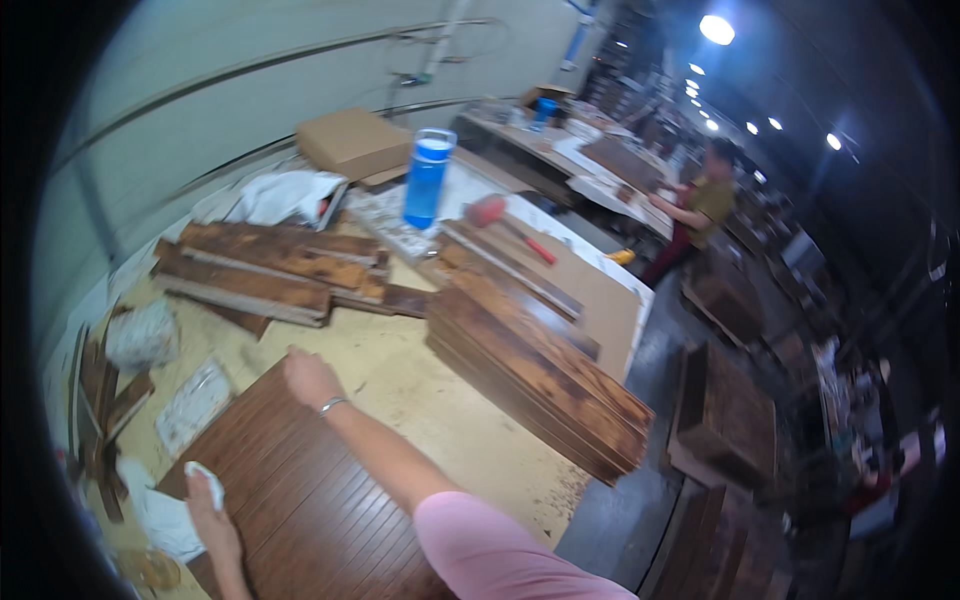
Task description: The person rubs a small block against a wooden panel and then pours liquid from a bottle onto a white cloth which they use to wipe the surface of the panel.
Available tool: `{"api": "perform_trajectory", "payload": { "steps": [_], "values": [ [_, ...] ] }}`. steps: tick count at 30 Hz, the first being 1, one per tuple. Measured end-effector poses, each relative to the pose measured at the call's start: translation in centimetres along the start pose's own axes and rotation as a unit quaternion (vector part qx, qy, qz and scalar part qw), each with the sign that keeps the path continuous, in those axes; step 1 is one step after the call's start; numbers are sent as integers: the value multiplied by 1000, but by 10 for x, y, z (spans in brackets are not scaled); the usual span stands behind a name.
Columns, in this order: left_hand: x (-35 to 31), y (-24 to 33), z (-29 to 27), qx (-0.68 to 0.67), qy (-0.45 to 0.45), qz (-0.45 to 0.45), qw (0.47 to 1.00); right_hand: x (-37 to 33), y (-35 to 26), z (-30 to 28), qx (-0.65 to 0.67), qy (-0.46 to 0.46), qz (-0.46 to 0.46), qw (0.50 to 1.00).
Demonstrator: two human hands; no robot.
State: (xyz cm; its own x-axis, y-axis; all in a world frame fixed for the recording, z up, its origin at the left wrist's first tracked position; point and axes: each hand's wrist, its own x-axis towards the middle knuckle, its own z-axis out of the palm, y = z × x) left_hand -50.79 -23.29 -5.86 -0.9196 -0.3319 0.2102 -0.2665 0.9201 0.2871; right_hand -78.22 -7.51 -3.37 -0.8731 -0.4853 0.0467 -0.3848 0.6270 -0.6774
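Note:
A brown grooved wooden panel (pixel 330 500) lies on the pale tabletop in front of me. My left hand (pixel 212 525) is over the panel's left side, closed on a small white cloth (pixel 203 482). My right hand (pixel 312 380) reaches to the far corner of the panel, its fingers bent at the edge; the fingertips are blurred. A larger white cloth (pixel 165 520) lies beside the left hand. Near the panel's left edge are a plastic-wrapped white packet (pixel 193 405) and another wrapped bundle (pixel 143 333).
Stacked stained boards (pixel 540 370) stand right of the panel; more planks (pixel 270 265) lie beyond. A blue bottle (pixel 428 180), red-handled tool (pixel 540 250) and cardboard box (pixel 352 143) sit farther back. Wood strips (pixel 100 400) lie left. Another person (pixel 705 205) works at a far table.

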Motion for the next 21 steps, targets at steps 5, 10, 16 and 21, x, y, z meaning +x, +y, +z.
{"api": "perform_trajectory", "payload": {
  "steps": [5, 10, 16, 21],
  "values": [
    [18, 104, 6, -61, -64, 77, 993, -30, -3, 0, -205, 42, -228, 951],
    [-39, 6, -6, -133, -16, -27, 991, -52, 15, -2, -134, -24, -250, 959],
    [-133, -34, -83, -270, 4, -242, 932, -130, -52, -17, 21, -20, -309, 951],
    [-108, 44, -113, -738, 124, -237, 619, -204, -82, 20, 268, -287, -230, 890]
  ]
}}
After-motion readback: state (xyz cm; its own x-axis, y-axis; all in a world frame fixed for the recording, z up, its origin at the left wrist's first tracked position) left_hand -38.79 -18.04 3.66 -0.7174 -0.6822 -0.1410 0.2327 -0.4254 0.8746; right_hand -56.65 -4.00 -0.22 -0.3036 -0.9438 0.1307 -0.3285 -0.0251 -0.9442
